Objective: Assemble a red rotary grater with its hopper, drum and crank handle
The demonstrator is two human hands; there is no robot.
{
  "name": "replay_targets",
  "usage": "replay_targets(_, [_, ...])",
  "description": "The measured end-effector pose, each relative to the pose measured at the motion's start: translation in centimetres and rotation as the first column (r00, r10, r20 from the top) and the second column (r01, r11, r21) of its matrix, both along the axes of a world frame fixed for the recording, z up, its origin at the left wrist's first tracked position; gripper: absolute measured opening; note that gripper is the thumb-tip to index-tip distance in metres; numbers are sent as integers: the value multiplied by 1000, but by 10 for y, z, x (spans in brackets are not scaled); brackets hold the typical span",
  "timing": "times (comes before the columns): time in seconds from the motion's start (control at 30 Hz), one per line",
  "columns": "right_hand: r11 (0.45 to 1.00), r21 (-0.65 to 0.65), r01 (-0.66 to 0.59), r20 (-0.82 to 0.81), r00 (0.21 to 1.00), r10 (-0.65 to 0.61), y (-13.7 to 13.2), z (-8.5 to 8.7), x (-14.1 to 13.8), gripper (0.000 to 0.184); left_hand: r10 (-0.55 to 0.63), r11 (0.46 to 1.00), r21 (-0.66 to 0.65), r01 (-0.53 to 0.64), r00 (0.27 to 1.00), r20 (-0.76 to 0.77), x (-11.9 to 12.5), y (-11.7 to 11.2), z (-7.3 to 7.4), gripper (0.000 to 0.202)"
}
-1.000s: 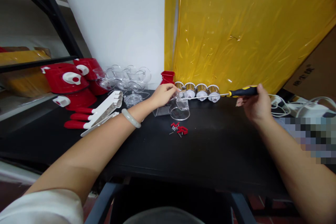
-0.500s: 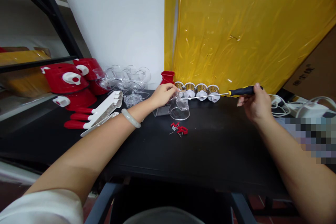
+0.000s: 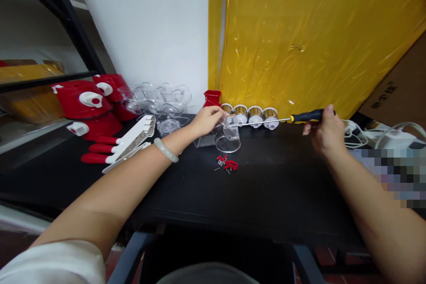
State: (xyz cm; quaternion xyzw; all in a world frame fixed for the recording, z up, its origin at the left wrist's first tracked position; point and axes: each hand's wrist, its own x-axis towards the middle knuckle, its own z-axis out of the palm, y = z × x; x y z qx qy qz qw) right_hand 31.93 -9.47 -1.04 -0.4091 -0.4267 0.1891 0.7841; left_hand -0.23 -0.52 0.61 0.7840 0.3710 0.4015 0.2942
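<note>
My left hand (image 3: pixel 207 120) grips a clear plastic housing (image 3: pixel 227 137) that stands on the black table (image 3: pixel 273 195). My right hand (image 3: pixel 328 133) is closed round the black and yellow handle of a long screwdriver (image 3: pixel 293 118). Its thin shaft runs level to the left and its tip meets the top of the clear housing beside my left fingers. A pale bangle sits on my left wrist. A small heap of red clips and screws (image 3: pixel 226 163) lies just in front of the housing.
Behind the housing stand a red part (image 3: pixel 212 97) and a row of several metal drums (image 3: pixel 255 115) against yellow plastic sheeting. Clear housings (image 3: pixel 159 97), red bodies (image 3: pixel 83 100) and red-and-white handles (image 3: pixel 123 142) lie at the left. White cables (image 3: pixel 362 133) lie at the right.
My right hand has shifted slightly right and turned on the screwdriver handle. The left hand and the clear housing have stayed in place.
</note>
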Motion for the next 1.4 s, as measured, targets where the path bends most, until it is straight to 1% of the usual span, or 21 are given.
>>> replay_targets(0.2, [1000, 1, 10, 23, 1000, -10, 0, 0, 1, 63, 7, 1000, -16, -7, 1000, -2, 0, 0, 0, 25])
replay_targets(0.5, [1000, 14, 14, 27, 1000, -14, 0, -2, 1, 63, 7, 1000, 1, -7, 1000, -3, 0, 0, 0, 25])
replay_targets(0.6, [1000, -12, 8, -4, 1000, -8, 1, -3, 2, 61, 8, 1000, -1, -8, 1000, -7, 0, 0, 0, 25])
replay_targets(0.77, [996, -38, -83, -134, 988, 77, 1, 1, 0, 57, -5, 1000, 22, 5, 1000, -5, 0, 2, -2, 25])
replay_targets(0.97, [986, -59, -158, -204, 968, 143, -3, 6, -3, 43, 3, 1000, -1, -3, 1000, -4, 0, 3, -2, 26])
replay_targets(1.13, [988, -72, -139, -184, 975, 124, -2, 7, -4, 42, 8, 1000, -9, -8, 1000, -2, 0, 0, 0, 25])
replay_targets(1.23, [992, -78, -101, -158, 984, 87, -2, 6, -3, 40, 7, 1000, -23, -7, 1000, 0, 1, -1, 1, 25])
replay_targets(1.4, [997, -57, -44, -139, 990, 35, -2, 5, -1, 33, 4, 1000, 10, -4, 1000, -9, 0, 0, 0, 25])
